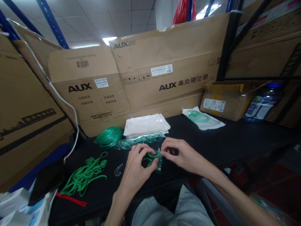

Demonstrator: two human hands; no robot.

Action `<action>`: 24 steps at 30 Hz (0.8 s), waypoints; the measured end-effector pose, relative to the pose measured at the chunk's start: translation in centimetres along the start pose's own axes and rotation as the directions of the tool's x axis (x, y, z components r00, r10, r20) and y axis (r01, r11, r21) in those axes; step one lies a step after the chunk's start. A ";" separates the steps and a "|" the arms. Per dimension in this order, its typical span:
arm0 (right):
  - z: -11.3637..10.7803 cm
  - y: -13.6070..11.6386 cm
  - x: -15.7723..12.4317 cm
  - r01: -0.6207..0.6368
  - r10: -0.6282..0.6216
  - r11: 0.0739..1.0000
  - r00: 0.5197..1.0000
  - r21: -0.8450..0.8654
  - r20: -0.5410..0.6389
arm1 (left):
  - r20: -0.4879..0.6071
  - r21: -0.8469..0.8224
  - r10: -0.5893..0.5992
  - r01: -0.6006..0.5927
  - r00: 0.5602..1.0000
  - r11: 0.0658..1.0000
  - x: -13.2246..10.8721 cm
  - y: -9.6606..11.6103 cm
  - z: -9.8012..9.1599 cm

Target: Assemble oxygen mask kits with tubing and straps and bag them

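Near the front of the black table, my left hand [137, 164] curls its thumb and fingers round the left side of a small see-through green mask [159, 166]. A green elastic strap loops between those fingers. From the right, my right hand [177, 152] pinches the top of the same mask by its pale connector; the fingertips hide part of it. Just behind lies a row of nested clear green masks [141, 140]. Left of my left hand are thin metal strips [118, 170] and a loose heap of green elastic straps [86, 175].
Behind the masks lie a coil of green tubing [109, 137] and stacked white packets [147, 124]. An open pouch with tubing [199, 118], a small carton [221, 100] and a blue-capped bottle [261, 103] stand right. Cardboard walls [145, 94] close the back. A red strip [71, 199] lies front left.
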State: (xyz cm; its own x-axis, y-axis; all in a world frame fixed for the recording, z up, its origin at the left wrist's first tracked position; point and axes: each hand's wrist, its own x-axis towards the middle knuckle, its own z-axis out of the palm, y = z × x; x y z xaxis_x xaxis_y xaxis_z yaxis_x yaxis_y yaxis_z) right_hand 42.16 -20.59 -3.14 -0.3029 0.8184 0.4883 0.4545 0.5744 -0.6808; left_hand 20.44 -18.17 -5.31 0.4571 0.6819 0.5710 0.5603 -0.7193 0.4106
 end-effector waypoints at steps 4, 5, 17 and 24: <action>-1.9 0.0 -0.1 -0.012 0.011 0.999 0.998 -0.030 -0.056 | -0.005 0.036 -0.011 0.011 1.000 0.999 -0.1 -0.8 -0.5; -2.5 0.1 -0.2 -0.020 0.017 0.999 0.997 -0.036 -0.075 | -0.001 0.041 -0.016 0.016 1.000 0.999 -0.1 -0.9 -0.6; 1.0 -1.9 0.1 0.028 -0.020 0.997 0.993 0.067 -0.116 | 0.144 -0.131 -0.086 0.105 0.986 0.986 -0.4 0.5 0.9; 1.3 0.8 0.2 -0.214 0.291 0.935 0.919 0.282 -0.266 | -0.042 -0.353 -0.249 0.219 0.968 0.910 0.1 -0.2 0.4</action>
State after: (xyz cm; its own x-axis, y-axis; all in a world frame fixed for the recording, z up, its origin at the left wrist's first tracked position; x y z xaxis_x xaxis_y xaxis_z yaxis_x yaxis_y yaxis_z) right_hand 41.36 -19.94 -4.30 0.0762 0.9151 0.3960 0.2541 0.3662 -0.8952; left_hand 20.66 -17.86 -5.62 0.2737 0.8333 0.4803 0.3663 -0.5520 0.7491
